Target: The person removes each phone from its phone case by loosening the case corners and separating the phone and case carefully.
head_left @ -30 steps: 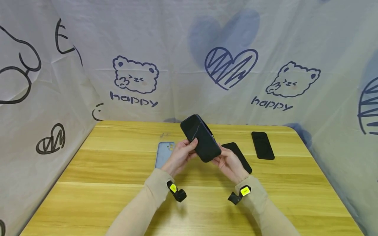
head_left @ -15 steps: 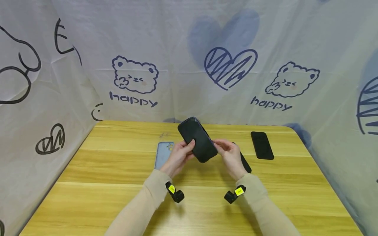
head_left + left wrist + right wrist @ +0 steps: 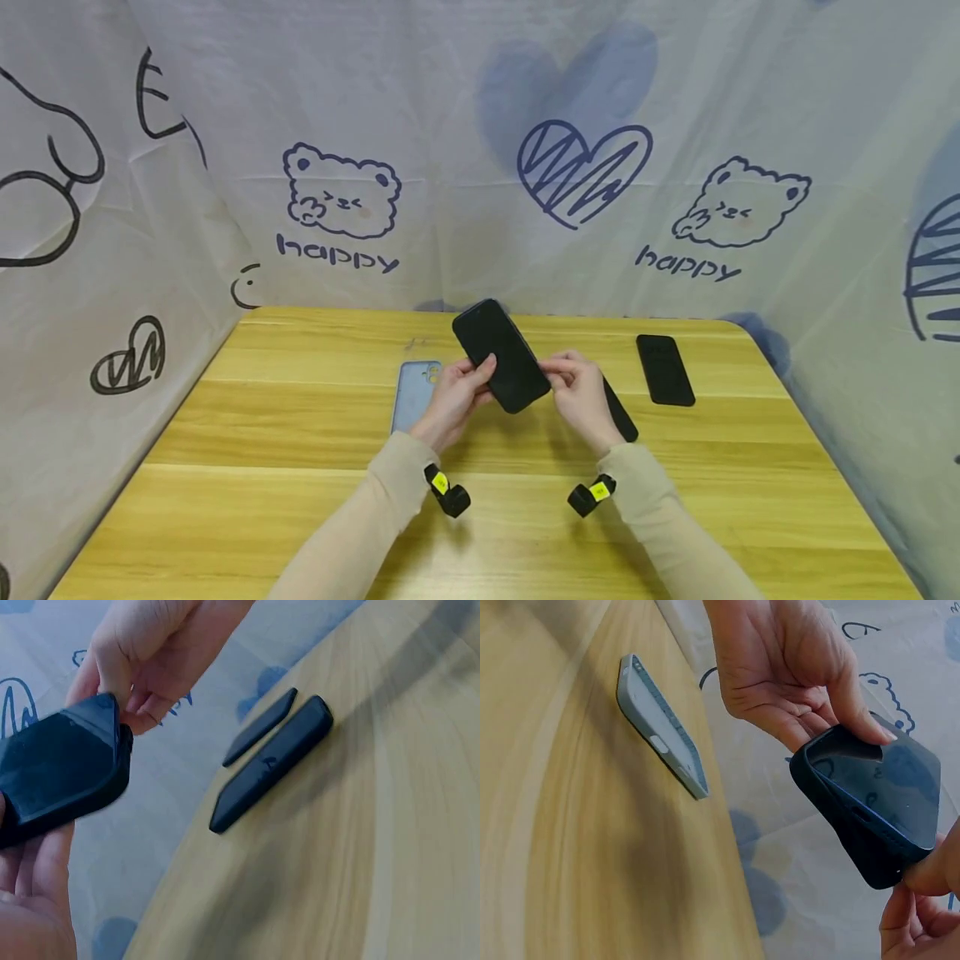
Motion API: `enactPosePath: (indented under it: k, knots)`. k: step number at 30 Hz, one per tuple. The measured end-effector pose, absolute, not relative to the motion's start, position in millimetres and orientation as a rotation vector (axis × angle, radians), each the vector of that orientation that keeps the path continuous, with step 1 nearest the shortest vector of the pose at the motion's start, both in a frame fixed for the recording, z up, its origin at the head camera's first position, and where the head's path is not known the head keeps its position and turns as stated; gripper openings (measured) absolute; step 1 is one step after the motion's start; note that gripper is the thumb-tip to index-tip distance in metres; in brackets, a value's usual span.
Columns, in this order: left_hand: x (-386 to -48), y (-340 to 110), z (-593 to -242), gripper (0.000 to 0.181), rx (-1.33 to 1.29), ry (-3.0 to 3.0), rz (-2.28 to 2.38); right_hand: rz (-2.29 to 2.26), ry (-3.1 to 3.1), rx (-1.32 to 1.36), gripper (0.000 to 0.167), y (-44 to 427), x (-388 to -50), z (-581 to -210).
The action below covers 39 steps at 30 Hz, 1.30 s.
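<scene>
Black phone (image 3: 915, 787) partly in dark case (image 3: 851, 836)

Forearms (image 3: 341, 529) angle inward, left grip (image 3: 453, 398) clasping thumb-up, right grip (image 3: 583, 400) pinching.

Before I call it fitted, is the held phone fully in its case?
Only partly: a side gap shows between phone and case.

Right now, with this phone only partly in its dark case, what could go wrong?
The phone could pop loose suddenly and drop onto the table, since one side stands out of the dark case. The left hand presses its thumb on the glossy screen, so that grip may slide. If the right hand loses its pinch at the corner, the case might snap back.
</scene>
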<state>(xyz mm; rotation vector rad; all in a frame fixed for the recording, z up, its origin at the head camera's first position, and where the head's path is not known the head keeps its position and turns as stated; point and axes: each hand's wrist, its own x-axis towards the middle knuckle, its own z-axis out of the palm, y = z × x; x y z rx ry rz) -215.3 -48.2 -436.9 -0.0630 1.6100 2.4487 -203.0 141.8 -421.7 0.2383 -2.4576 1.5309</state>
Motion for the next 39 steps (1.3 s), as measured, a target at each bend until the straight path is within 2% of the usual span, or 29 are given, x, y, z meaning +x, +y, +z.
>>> enactPosePath:
  k: [5, 16, 28, 39]
  knots:
    - [-216, -46, -433, 0.035, -0.069, 1.692, 2.434, 1.448, -2.547, 0.338, 0.027, 145, -201, -414]
    - [-215, -39, -437, 0.034, -0.235, 1.851, 2.430, 1.661, -2.594, 0.434, 0.039, 150, -199, -414]
    - [-215, -29, -439, 0.040, -0.307, 1.903, 2.447, 1.783, -2.576, 0.417, 0.028, 141, -202, -422]
    - [-214, -25, -439, 0.034, -0.348, 1.954, 2.420, 1.420, -2.562, 0.450, 0.021, 132, -198, -427]
